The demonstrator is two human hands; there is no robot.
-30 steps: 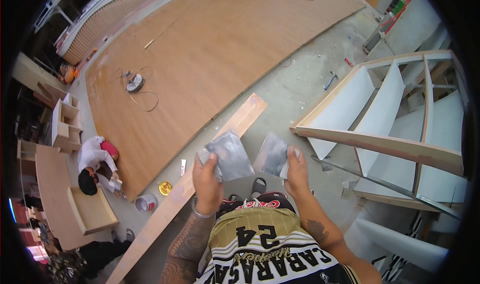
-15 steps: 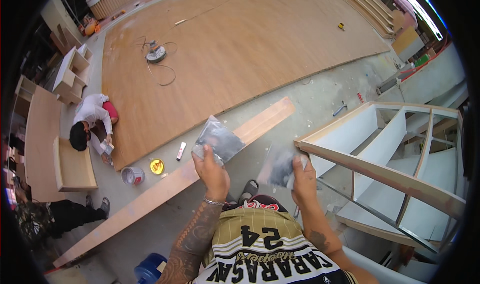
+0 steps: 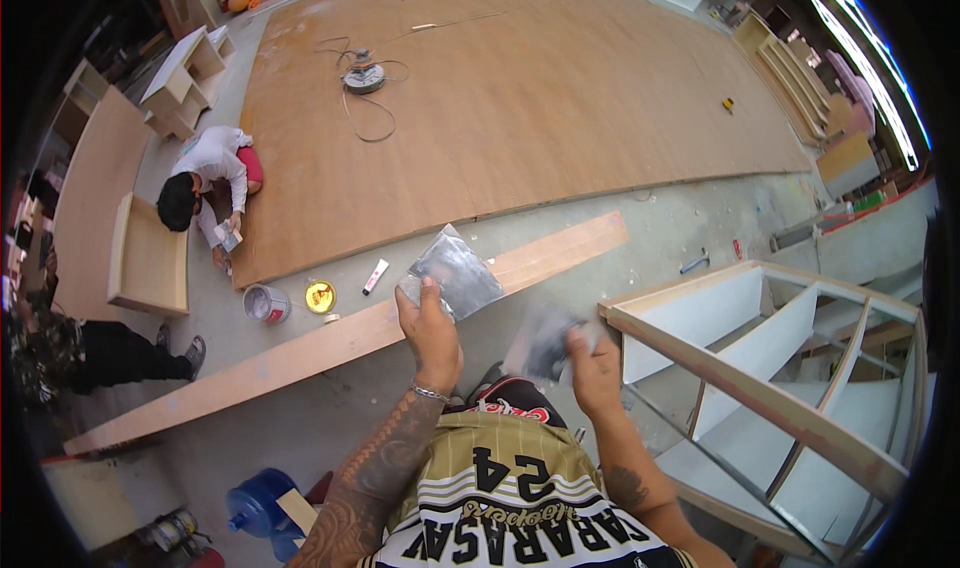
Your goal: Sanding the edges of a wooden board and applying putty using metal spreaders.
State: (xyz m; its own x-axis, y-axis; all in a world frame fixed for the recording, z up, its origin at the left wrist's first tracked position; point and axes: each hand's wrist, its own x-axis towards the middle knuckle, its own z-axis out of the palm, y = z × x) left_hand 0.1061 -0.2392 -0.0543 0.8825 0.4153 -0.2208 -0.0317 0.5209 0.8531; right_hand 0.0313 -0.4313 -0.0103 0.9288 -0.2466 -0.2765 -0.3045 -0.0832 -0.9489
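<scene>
My left hand (image 3: 432, 336) grips a flat, square metal putty spreader (image 3: 462, 276), its grey face smeared and its thumb side near the wrist. A second putty spreader (image 3: 543, 340) is in my right hand (image 3: 597, 373), blurred by motion, with a pale patch along its left part. The two spreaders are apart, held in front of my body. Beneath the left one runs a long, narrow wooden board (image 3: 300, 373), which it partly hides. Beyond that board lies a white tube (image 3: 376, 277).
A large plywood panel (image 3: 480, 98) covers the floor ahead, with a corded power tool (image 3: 362, 74) on it. A co-worker (image 3: 212, 163) crouches at its left edge, near a paint can (image 3: 266, 303) and a yellow round container (image 3: 320, 296). A wooden frame with white panels (image 3: 740, 363) stands right.
The view has shifted, so the surroundings sit differently in the picture. My right hand and its spreader have moved slightly left and down in view; both spreaders stay held.
</scene>
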